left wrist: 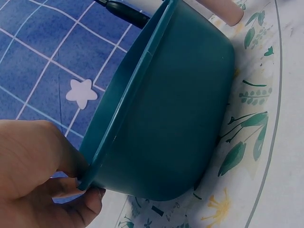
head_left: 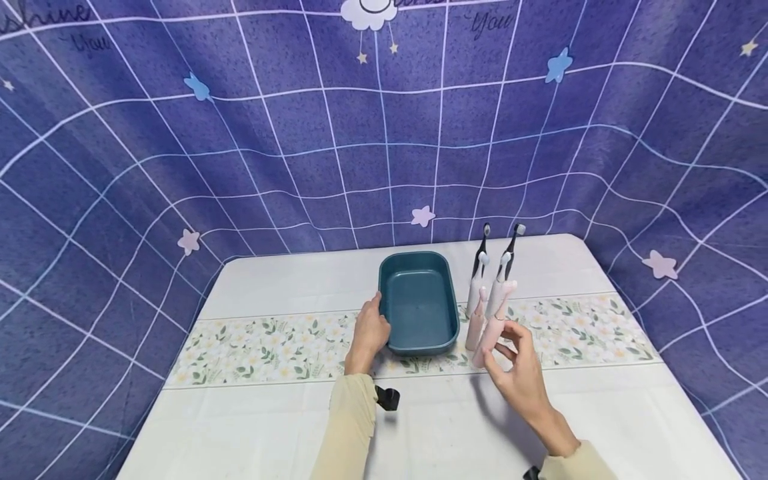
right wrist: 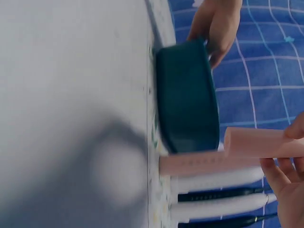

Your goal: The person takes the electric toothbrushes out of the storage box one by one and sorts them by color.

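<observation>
A dark teal plastic bin (head_left: 423, 349) sits on the table. My left hand (head_left: 368, 333) is at its left side; in the left wrist view, thumb and fingers pinch the rim of the bin (left wrist: 175, 99). Right of the bin, my right hand (head_left: 521, 377) grips a pink electric toothbrush (head_left: 492, 335) between thumb and fingers, brush head up and slightly tilted. In the right wrist view, the base of this toothbrush (right wrist: 256, 142) is raised off the tabletop. Another pink electric toothbrush (head_left: 476, 327) stands upright just behind it.
Behind the pink ones stand two white electric toothbrushes (head_left: 474, 293) and two black ones (head_left: 513, 243), close together beside the bin's right wall. A floral strip (head_left: 258, 350) crosses the white table (head_left: 252, 427). A purple-blue curtain (head_left: 336, 160) surrounds the back and sides.
</observation>
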`<state>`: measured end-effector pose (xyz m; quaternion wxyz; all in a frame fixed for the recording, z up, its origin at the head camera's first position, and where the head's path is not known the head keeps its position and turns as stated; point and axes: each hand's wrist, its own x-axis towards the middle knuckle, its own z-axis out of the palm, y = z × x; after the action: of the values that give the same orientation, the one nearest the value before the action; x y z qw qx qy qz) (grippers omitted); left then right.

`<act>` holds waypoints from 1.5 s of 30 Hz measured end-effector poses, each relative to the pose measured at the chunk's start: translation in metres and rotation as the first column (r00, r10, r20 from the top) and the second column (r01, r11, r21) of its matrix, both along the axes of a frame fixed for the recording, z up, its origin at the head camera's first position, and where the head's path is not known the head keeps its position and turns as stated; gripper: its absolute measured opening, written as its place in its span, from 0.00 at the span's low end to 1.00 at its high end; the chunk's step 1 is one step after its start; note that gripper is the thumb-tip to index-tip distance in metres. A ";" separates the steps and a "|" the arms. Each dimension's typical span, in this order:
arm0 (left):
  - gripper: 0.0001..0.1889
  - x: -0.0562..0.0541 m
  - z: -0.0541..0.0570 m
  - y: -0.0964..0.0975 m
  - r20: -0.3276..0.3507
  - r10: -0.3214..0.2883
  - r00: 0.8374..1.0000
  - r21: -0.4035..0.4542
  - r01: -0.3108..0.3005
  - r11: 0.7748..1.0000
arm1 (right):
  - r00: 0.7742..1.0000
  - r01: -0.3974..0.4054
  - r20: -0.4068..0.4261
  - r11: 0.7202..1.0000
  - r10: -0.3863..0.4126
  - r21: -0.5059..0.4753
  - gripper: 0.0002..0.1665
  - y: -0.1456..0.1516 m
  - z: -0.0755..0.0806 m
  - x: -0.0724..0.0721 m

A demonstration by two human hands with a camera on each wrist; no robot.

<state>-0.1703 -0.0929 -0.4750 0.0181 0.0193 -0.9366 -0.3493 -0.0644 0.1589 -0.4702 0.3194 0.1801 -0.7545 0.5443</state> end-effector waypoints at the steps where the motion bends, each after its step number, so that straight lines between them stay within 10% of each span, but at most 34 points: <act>1: 0.29 0.000 0.000 0.000 0.000 0.002 1.000 0.000 -0.002 1.000 | 1.000 0.010 -0.007 1.000 -0.010 0.008 0.39 0.001 0.003 -0.001; 33: 0.29 0.002 0.002 -0.001 0.011 0.006 1.000 0.010 -0.006 1.000 | 0.983 0.107 0.139 0.989 -0.120 0.099 0.33 0.029 -0.016 -0.036; 45: 0.29 0.001 0.002 0.000 0.004 0.004 1.000 0.012 -0.004 1.000 | 0.972 0.112 0.188 0.981 -0.141 0.157 0.35 0.044 -0.052 -0.053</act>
<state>-0.1693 -0.0930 -0.4728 0.0166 0.0218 -0.9345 -0.3549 -0.1171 0.2025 -0.5227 0.2626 0.0991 -0.8302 0.4817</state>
